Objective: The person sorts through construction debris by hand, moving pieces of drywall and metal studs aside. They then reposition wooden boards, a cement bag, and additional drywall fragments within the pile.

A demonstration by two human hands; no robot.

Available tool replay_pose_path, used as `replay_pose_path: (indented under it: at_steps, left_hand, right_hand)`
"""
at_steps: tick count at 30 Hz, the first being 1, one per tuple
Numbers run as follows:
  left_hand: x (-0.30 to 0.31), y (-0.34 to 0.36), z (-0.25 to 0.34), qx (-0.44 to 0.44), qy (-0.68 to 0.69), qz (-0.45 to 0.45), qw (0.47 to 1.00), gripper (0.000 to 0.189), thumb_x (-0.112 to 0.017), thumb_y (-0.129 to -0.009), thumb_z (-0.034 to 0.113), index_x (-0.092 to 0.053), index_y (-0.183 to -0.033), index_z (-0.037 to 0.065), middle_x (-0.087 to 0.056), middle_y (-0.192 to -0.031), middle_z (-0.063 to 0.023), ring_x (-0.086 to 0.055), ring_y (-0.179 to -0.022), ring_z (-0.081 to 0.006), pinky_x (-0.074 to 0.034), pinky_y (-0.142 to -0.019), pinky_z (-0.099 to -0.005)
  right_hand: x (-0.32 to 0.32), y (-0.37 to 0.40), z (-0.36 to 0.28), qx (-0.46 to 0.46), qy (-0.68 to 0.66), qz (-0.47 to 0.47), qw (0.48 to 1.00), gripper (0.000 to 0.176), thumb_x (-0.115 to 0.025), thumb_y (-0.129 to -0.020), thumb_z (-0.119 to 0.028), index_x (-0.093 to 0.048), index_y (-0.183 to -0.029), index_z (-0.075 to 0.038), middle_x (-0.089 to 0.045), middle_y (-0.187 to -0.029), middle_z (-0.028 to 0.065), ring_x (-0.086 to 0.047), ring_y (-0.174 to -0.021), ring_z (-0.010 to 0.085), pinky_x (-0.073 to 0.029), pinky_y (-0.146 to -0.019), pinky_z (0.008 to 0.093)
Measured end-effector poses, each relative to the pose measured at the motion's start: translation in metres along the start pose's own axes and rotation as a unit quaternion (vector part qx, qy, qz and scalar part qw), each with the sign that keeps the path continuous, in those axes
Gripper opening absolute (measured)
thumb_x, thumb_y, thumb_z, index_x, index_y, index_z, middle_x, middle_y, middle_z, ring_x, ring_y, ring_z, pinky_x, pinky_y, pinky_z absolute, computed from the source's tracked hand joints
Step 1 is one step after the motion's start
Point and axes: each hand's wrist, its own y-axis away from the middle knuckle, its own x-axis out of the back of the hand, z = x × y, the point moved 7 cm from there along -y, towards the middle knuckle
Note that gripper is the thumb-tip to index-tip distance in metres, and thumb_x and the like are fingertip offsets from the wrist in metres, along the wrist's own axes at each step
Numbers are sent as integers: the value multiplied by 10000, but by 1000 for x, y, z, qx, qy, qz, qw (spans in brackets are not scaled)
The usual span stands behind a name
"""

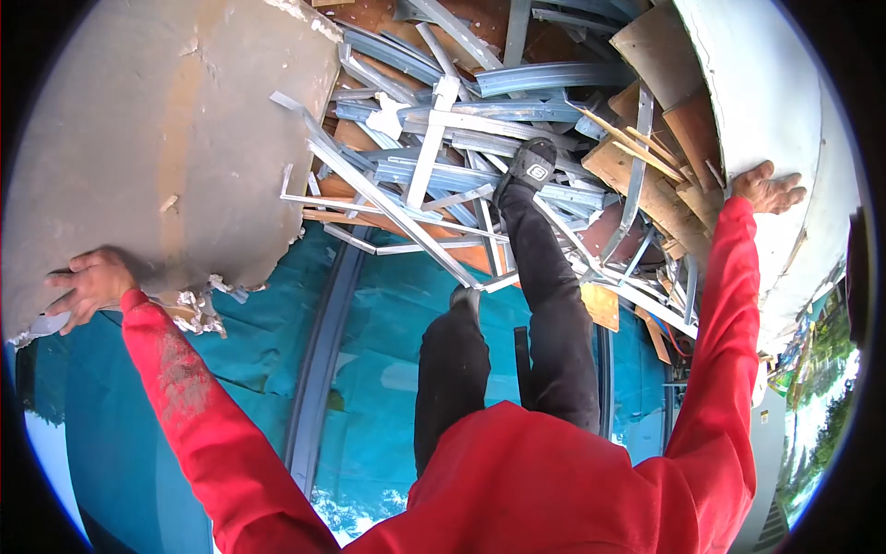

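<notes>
Both spread, left grip has grey board beneath, right grip has white panel.

A broad grey board, tan-streaked and torn along its lower edge, is separated from a large white panel by heaped metal strips.

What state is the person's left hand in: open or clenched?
Open: the left hand rests against the grey board, its fingers spread apart.
</notes>
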Motion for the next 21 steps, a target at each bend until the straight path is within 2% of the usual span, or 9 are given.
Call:
replay_pose_path:
  at_steps: [6,13,17,21]
  left_hand:
    - [2,-1,3,-3,11,23,1000,619,-479,-920,370,-261,-1495,295,-90,-1561,-271,-109,-1275,-736,-302,-859,-768]
    - [6,2,4,11,10,20,1000,559,-401,-979,419,-283,-1511,295,-63,-1591,-227,-83,-1314,-705,-312,-890,-737]
    - [5,4,2,15,18,28,999,534,-397,-980,454,-348,-1486,289,-127,-1579,-224,-101,-1309,-705,-328,-876,-731]
    - [9,2,4,11,-8,18,1000,530,-421,-970,446,-368,-1471,284,-123,-1583,-214,-115,-1305,-704,-331,-877,-736]
  right_hand:
    - [4,2,-2,30,-27,27,999,926,-317,-868,-759,-362,-1446,-37,-212,-1513,306,-124,-1442,432,-56,-1138,587]
    - [5,-2,1,32,-14,17,999,888,-344,-877,-730,-353,-1466,-66,-208,-1527,299,-123,-1454,417,-71,-1143,586]
    - [3,-1,4,33,-4,22,999,855,-393,-883,-693,-342,-1483,-85,-199,-1543,281,-122,-1461,398,-74,-1158,560]
    - [0,-3,7,45,2,35,998,813,-419,-903,-645,-333,-1490,-89,-196,-1551,268,-129,-1464,382,-76,-1171,530]
